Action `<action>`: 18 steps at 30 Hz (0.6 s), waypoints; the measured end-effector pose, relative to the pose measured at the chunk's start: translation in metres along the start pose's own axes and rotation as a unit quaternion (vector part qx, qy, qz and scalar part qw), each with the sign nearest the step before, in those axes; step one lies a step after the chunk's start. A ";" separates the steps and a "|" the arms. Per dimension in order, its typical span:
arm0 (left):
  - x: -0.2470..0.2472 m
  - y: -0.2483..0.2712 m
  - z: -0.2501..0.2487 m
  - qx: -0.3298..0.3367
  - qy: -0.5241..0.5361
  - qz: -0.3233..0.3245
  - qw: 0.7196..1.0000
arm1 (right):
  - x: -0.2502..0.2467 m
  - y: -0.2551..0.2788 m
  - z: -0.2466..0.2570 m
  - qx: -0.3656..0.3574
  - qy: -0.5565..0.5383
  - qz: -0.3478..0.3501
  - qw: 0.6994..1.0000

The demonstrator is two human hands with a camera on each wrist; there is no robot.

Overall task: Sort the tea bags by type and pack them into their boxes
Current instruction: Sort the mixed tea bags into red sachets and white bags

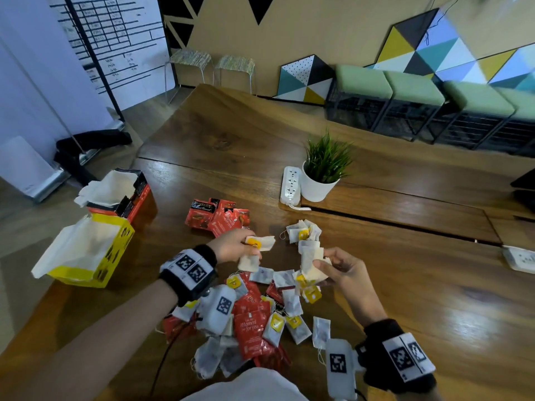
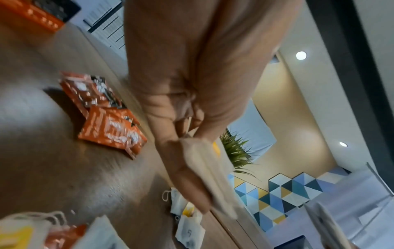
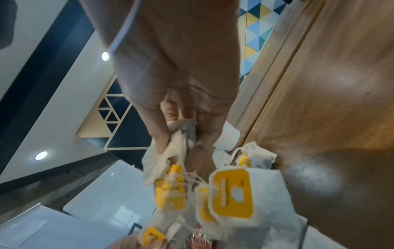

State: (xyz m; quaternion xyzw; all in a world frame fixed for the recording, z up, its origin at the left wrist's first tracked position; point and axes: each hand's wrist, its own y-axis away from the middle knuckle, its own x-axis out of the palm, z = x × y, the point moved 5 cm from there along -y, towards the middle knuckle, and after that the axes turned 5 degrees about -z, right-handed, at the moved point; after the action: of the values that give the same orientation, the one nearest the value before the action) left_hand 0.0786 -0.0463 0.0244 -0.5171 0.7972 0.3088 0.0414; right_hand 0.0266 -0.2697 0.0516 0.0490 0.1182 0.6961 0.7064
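My left hand (image 1: 231, 247) (image 2: 187, 134) pinches white tea bags with yellow tags (image 1: 258, 244) (image 2: 210, 170) above the table. To its right, my right hand (image 1: 335, 270) (image 3: 183, 133) grips a bunch of the same yellow-tagged tea bags (image 1: 309, 264) (image 3: 168, 170), their tags dangling on strings. Under both hands lies a mixed heap of red sachets (image 1: 250, 328) and white bags (image 1: 298, 328). A small pile of white bags (image 1: 304, 231) lies beyond the right hand. Sorted red sachets (image 1: 217, 217) (image 2: 106, 121) lie beyond the left hand. An open yellow box (image 1: 86, 253) and an open red-and-black box (image 1: 121, 192) stand at the left table edge.
A white potted plant (image 1: 321, 172) and a power strip (image 1: 290, 185) stand beyond the piles on the wooden table (image 1: 419, 285). Another white strip (image 1: 519, 259) sits at the right edge. Green benches line the far wall.
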 end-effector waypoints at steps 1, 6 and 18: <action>0.004 -0.011 -0.002 -0.017 0.006 0.004 1.000 | -0.004 -0.004 0.002 0.002 0.003 -0.013 1.000; 0.027 -0.059 -0.040 -0.037 0.082 0.005 0.996 | -0.024 -0.033 0.019 -0.005 -0.039 -0.096 0.995; 0.003 -0.055 0.023 -0.086 0.008 0.023 0.996 | -0.017 -0.112 0.001 0.059 -0.183 -0.185 0.964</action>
State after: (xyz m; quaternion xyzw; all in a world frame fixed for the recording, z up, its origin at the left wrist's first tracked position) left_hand 0.1182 -0.0512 -0.0197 -0.5029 0.7795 0.3730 -0.0163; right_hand 0.1354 -0.2892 0.0281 0.1946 0.0347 0.5243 0.8283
